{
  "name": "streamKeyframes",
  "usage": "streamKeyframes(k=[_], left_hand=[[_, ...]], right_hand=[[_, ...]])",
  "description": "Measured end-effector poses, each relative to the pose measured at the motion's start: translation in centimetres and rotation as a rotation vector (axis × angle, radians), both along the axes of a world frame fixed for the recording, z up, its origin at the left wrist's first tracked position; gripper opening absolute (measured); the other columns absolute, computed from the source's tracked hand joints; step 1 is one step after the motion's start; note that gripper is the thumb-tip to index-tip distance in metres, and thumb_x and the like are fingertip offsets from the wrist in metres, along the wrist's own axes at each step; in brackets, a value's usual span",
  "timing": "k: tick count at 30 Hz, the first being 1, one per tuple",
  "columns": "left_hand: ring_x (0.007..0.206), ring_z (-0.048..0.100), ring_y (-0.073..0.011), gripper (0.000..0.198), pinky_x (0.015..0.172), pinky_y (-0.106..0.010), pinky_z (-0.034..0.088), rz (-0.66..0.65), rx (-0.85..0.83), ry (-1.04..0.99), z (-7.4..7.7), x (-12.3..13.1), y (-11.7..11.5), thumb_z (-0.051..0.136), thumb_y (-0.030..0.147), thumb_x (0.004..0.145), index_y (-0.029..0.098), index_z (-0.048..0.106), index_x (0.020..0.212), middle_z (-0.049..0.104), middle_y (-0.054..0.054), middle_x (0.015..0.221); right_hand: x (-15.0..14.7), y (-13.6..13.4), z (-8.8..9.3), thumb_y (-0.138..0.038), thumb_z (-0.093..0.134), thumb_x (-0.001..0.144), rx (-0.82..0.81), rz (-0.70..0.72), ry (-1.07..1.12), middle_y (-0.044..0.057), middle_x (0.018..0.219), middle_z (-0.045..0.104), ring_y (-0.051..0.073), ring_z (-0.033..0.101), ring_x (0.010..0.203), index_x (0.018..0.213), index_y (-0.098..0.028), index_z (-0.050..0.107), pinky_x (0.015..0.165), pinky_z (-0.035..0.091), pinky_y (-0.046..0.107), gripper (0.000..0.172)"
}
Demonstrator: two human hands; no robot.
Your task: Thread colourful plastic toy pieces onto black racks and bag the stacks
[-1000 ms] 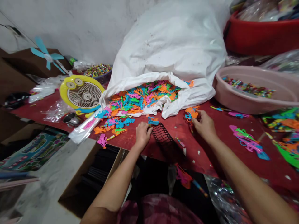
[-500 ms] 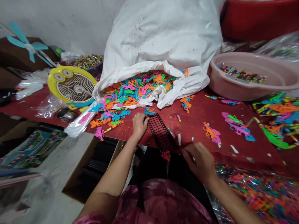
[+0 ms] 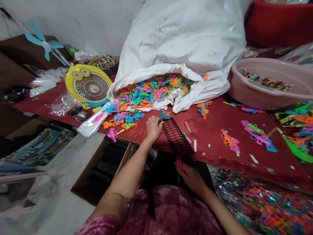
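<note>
On a red table (image 3: 210, 129), a black basket (image 3: 175, 135) is lying at the edge, risking a fall if bumped. Apart, the left hand (image 3: 154, 128) is resting by its far corner, grip unclear; the right hand (image 3: 192, 176) is pinching a pink toy (image 3: 179, 163).

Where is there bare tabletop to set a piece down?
Bare red table lies between the orange pieces beside the white sack and the orange-and-pink pieces. A smaller patch separates the left hand from the scattered pieces at left. Crowded: the multicoloured heap before the pink basin.
</note>
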State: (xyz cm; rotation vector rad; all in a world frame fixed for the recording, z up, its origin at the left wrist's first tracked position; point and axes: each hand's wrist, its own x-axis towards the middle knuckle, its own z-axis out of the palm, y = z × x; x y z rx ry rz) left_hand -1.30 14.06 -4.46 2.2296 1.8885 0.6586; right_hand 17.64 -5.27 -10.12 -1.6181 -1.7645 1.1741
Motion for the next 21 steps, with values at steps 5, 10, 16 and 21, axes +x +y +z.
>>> streamKeyframes(k=[5, 10, 16, 21], left_hand=[[0.098, 0.051, -0.0272, 0.014, 0.081, -0.037, 0.040, -0.006, -0.005, -0.044, 0.0, -0.1, 0.0, 0.054, 0.031, 0.093, 0.021, 0.060, 0.086, 0.059, -0.009, 0.101], [0.098, 0.052, -0.0267, 0.012, 0.081, -0.037, 0.039, -0.030, -0.009, -0.071, -0.3, -0.3, 0.2, 0.054, 0.029, 0.092, 0.021, 0.059, 0.085, 0.059, -0.009, 0.100], [0.099, 0.051, -0.0238, 0.012, 0.082, -0.035, 0.039, -0.179, 0.000, -0.107, -0.7, -0.4, 0.7, 0.053, 0.030, 0.093, 0.021, 0.061, 0.091, 0.058, -0.006, 0.101], [0.099, 0.052, -0.0216, 0.013, 0.086, -0.036, 0.040, -0.287, -0.021, -0.158, -0.6, -0.4, 1.2, 0.053, 0.030, 0.092, 0.021, 0.063, 0.090, 0.059, -0.005, 0.102]], right_hand=[[2.9, -1.5, 4.9, -0.044, 0.053, 0.088, -0.303, 0.282, 0.081, 0.001, 0.069, 0.066, 0.014, 0.056, 0.053, 0.076, -0.020, 0.062, 0.049, 0.041, 0.023, 0.029], [6.8, 0.2, 9.8, -0.055, 0.054, 0.089, -0.444, 0.027, 0.473, 0.003, 0.064, 0.067, 0.014, 0.059, 0.052, 0.088, -0.017, 0.065, 0.051, 0.048, 0.025, 0.039], [10.4, 7.0, 11.0, -0.055, 0.069, 0.078, -0.021, -0.456, 0.634, 0.009, 0.085, 0.074, 0.024, 0.070, 0.080, 0.095, -0.018, 0.069, 0.081, 0.054, 0.041, 0.040], [10.3, 12.2, 9.7, -0.054, 0.071, 0.077, 0.193, -0.470, 0.502, 0.008, 0.097, 0.074, 0.022, 0.068, 0.091, 0.102, -0.019, 0.069, 0.087, 0.051, 0.038, 0.044]])
